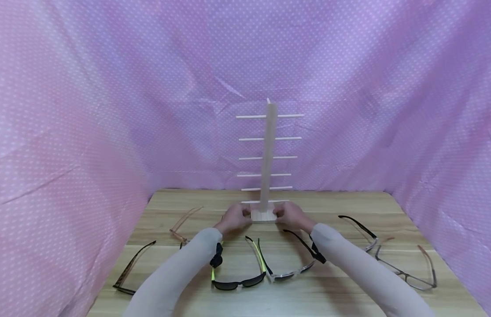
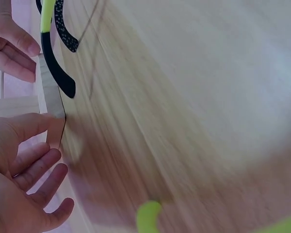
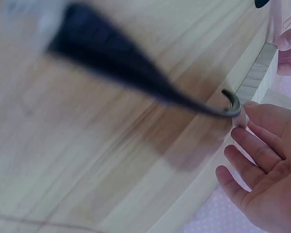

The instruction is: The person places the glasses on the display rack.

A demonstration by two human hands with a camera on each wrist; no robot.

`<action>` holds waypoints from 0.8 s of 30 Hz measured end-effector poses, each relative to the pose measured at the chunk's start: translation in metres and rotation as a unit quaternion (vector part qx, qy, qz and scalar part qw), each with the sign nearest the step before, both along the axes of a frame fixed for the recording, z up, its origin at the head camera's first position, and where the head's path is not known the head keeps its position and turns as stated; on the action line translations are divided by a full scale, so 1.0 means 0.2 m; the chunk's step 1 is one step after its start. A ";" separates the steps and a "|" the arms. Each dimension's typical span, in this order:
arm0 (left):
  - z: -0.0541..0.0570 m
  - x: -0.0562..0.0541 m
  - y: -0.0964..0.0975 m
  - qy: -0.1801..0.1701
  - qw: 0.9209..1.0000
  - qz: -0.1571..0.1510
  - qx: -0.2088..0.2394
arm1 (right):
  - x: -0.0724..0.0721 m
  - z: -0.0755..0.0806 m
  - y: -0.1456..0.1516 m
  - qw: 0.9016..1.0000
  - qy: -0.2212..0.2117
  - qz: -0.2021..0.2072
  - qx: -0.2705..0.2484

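A pale wooden eyewear display rack (image 1: 269, 158) stands upright toward the back of the table, with thin white rods sticking out on both sides of its post. My left hand (image 1: 234, 218) holds the left end of its flat base (image 1: 263, 215), and my right hand (image 1: 293, 215) holds the right end. In the left wrist view, the left hand's (image 2: 26, 174) thumb and forefinger pinch a base corner while the other fingers are spread. The right wrist view has the right hand (image 3: 266, 160) pinching the opposite corner likewise. No glasses hang on the rods.
Black-and-lime sunglasses (image 1: 239, 284) and clear-framed sunglasses (image 1: 293, 274) lie between the forearms. Further left are brown-framed glasses (image 1: 128, 268) and light orange glasses (image 1: 183, 220). Grey-framed glasses (image 1: 407, 275) and a black-armed pair (image 1: 360, 224) lie at right. A pink dotted cloth (image 1: 190, 88) surrounds the table.
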State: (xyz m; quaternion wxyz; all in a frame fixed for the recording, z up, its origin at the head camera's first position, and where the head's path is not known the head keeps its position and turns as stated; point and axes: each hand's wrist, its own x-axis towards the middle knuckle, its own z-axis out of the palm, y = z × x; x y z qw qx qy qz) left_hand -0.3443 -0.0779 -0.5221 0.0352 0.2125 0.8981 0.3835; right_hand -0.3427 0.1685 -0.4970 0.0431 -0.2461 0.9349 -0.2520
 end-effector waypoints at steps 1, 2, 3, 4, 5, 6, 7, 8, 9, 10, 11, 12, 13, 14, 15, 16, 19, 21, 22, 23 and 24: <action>0.00 0.00 0.01 0.000 1.000 0.000 -0.004 | 0.00 0.01 0.01 1.000 -0.001 0.005 0.002; 0.01 0.00 0.02 0.001 1.000 0.000 -0.007 | 0.00 0.01 0.01 1.000 0.003 0.011 0.006; 0.01 -0.01 0.02 0.001 1.000 0.000 -0.009 | -0.01 0.02 0.02 1.000 0.007 0.017 0.011; 0.01 -0.01 0.03 0.000 1.000 -0.002 -0.009 | -0.01 0.02 0.03 1.000 0.008 0.022 0.015; 0.01 -0.01 0.04 -0.001 1.000 -0.001 -0.011 | -0.01 0.02 0.03 0.999 0.010 0.023 0.020; 0.01 -0.01 0.05 0.001 1.000 0.000 -0.013 | -0.01 0.03 0.03 0.999 0.011 0.024 0.025; 0.01 -0.01 0.05 0.002 1.000 0.002 -0.016 | -0.01 0.03 0.04 0.999 0.013 0.024 0.033; 0.01 -0.01 0.06 0.003 1.000 0.003 -0.019 | -0.01 0.03 0.04 0.999 0.014 0.021 0.039; 0.01 -0.01 0.07 0.003 1.000 0.005 -0.022 | -0.01 0.03 0.05 0.999 0.012 0.019 0.044; 0.01 -0.01 0.08 0.007 1.000 0.006 -0.026 | -0.01 0.03 0.05 0.999 0.010 0.016 0.048; 0.01 -0.01 0.08 0.009 0.999 0.009 -0.030 | -0.01 0.02 0.06 0.999 0.010 0.014 0.049; 0.01 -0.01 0.09 0.010 0.999 0.012 -0.032 | -0.01 0.02 0.07 0.999 0.010 0.012 0.048; 0.01 -0.01 0.10 0.014 0.999 0.014 -0.036 | -0.01 0.02 0.07 0.999 0.012 0.013 0.047; 0.01 -0.01 0.11 0.016 0.999 0.016 -0.038 | -0.01 0.01 0.08 0.999 0.012 0.014 0.042; 0.01 -0.01 0.11 0.014 0.999 0.020 -0.039 | -0.01 0.01 0.09 0.999 0.014 0.018 0.038; 0.01 -0.01 0.12 0.012 0.999 0.024 -0.039 | -0.02 0.01 0.09 0.999 0.018 0.021 0.033; 0.02 -0.01 0.14 0.007 0.999 0.033 -0.036 | -0.02 -0.01 0.11 0.999 0.024 0.023 0.016; 0.02 -0.01 0.14 0.003 0.999 0.038 -0.034 | -0.03 -0.01 0.13 1.000 0.019 0.020 0.007; 0.02 -0.01 0.15 0.004 0.999 0.038 -0.033 | -0.03 -0.02 0.13 1.000 0.015 0.016 0.003; 0.02 -0.01 0.15 0.004 0.999 0.037 -0.031 | -0.04 -0.02 0.14 1.000 0.010 0.012 -0.001; 0.03 -0.01 0.15 0.005 0.999 0.037 -0.029 | -0.04 -0.03 0.14 1.000 0.008 0.012 -0.002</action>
